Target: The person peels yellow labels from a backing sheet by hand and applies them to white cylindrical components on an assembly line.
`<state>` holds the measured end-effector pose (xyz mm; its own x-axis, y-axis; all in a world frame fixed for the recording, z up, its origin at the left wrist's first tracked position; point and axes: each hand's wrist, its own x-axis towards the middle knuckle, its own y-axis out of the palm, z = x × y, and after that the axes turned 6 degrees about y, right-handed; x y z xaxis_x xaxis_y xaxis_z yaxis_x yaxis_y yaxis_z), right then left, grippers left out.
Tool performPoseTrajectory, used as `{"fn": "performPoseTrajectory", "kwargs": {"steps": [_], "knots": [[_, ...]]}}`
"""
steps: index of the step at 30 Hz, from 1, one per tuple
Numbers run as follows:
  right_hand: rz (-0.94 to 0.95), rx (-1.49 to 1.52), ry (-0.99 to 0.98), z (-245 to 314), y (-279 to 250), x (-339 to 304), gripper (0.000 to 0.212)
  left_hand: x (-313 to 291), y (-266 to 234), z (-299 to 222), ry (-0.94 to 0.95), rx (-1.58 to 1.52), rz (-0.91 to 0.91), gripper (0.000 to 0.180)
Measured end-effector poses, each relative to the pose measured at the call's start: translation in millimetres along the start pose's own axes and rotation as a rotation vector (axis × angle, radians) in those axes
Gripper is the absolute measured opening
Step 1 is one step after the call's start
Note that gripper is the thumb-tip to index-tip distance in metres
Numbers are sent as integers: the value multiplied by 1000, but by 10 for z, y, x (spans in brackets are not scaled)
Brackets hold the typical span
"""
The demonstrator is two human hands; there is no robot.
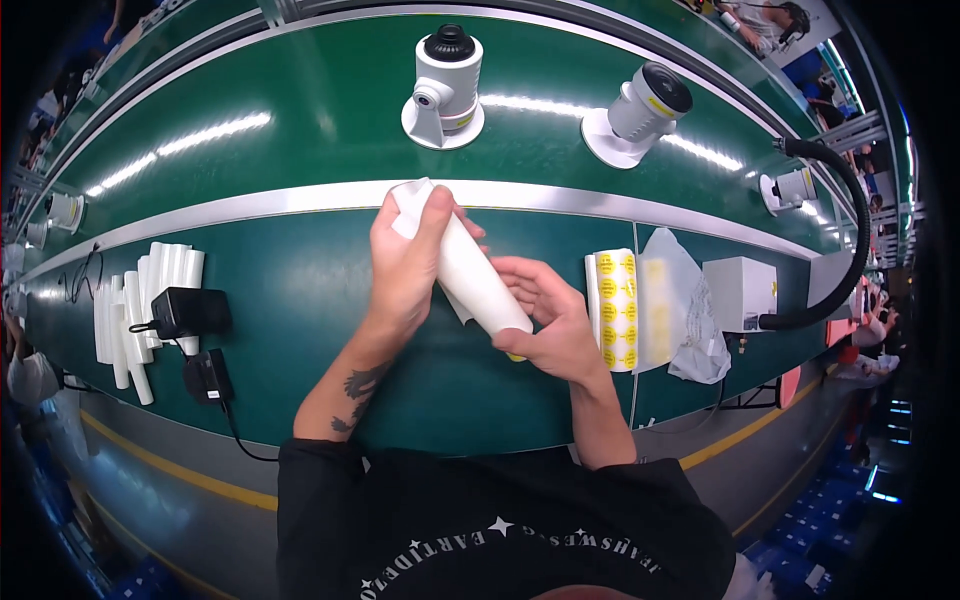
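A curled white sheet [472,275] is held by both hands above the green desk [460,415], its long axis slanting from upper left to lower right; the left hand's grip [408,250] is closed round the upper end, while the right hand's grip [556,325] pinches the lower end, thumb on top, so neither is nearer. Just right of that hand lies a yellow sticker sheet [617,310]; well to the left, white rolls [133,310] and a black adapter [190,312]
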<state>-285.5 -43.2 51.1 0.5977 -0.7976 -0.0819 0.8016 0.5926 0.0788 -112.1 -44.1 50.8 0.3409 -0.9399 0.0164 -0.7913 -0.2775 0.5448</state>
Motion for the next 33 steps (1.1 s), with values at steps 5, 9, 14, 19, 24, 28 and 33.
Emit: {"fn": "performPoseTrajectory", "kwargs": {"steps": [5,9,14,19,24,28,33], "knots": [[-32,304,190,-50,-88,43,32,64,-34,-179,-161,-263,301,39],[32,274,273,-50,-122,97,35,83,-123,-91,-146,-114,241,40],[-107,-107,-123,23,-16,106,47,93,-98,-70,-82,-157,177,45],[-48,225,-10,-58,33,147,53,135,-135,-178,-182,-343,395,51],[-26,395,-27,-87,45,188,50,116,-84,-194,-178,-384,368,58],[41,521,20,-183,70,243,51,114,-148,-253,-210,-596,357,62],[36,522,111,-169,132,275,43,114,-152,-256,-188,-630,361,63]]}}
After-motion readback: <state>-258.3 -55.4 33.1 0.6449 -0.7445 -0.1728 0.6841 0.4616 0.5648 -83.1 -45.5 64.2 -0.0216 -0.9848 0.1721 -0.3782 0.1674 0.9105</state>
